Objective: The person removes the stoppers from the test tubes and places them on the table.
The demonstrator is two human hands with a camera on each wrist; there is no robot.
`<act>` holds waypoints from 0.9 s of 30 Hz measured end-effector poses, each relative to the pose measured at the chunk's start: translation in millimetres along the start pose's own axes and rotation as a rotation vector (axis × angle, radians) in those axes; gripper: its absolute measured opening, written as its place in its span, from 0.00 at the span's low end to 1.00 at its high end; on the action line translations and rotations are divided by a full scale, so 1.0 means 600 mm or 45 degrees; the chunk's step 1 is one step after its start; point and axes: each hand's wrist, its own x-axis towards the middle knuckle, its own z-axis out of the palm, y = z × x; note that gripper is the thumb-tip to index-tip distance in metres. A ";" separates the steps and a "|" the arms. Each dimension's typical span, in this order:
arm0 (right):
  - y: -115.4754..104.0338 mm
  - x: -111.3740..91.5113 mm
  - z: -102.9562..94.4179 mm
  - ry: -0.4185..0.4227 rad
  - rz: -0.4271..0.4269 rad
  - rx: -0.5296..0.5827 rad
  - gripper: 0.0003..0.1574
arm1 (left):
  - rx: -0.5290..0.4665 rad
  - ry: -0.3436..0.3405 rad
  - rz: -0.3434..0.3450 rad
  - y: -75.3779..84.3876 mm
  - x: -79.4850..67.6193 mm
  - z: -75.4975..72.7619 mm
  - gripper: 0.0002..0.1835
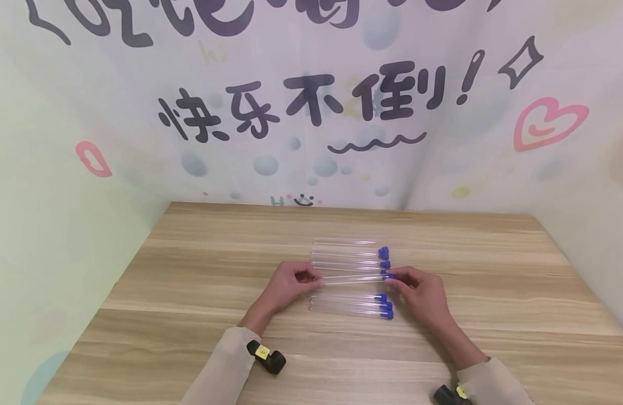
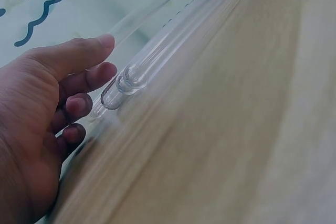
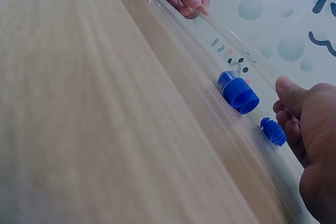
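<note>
A clear test tube (image 1: 353, 278) with a blue cap is held crosswise between both hands, over the wooden table. My left hand (image 1: 292, 283) pinches its left end between thumb and forefinger, the other fingers loosely bent. At the opposite end, thumb and fingers of my right hand (image 1: 424, 293) pinch around the blue cap, mostly covering it. Nearer the body, several capped tubes (image 1: 344, 308) lie side by side, their rounded ends to the left. Beyond the held one lie more clear tubes (image 1: 344, 255), with blue caps (image 1: 384, 253) at their right ends.
The wood-grain table (image 1: 200, 270) runs back to a white printed backdrop (image 1: 311, 169) with dark lettering. Side panels (image 1: 63, 236) flank it. Each sleeve carries a black wrist device (image 1: 271, 360) near the cuff.
</note>
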 end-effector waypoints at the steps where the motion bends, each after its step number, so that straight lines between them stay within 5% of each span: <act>1: 0.000 0.000 0.000 0.000 0.001 0.001 0.12 | -0.002 -0.001 0.000 0.000 0.000 0.000 0.05; 23: -0.001 0.000 -0.001 -0.017 0.055 0.001 0.13 | 0.025 -0.001 -0.022 0.007 -0.002 -0.001 0.06; 27: 0.000 0.000 -0.001 -0.014 0.044 0.021 0.13 | 0.031 0.050 -0.043 -0.028 0.004 0.006 0.07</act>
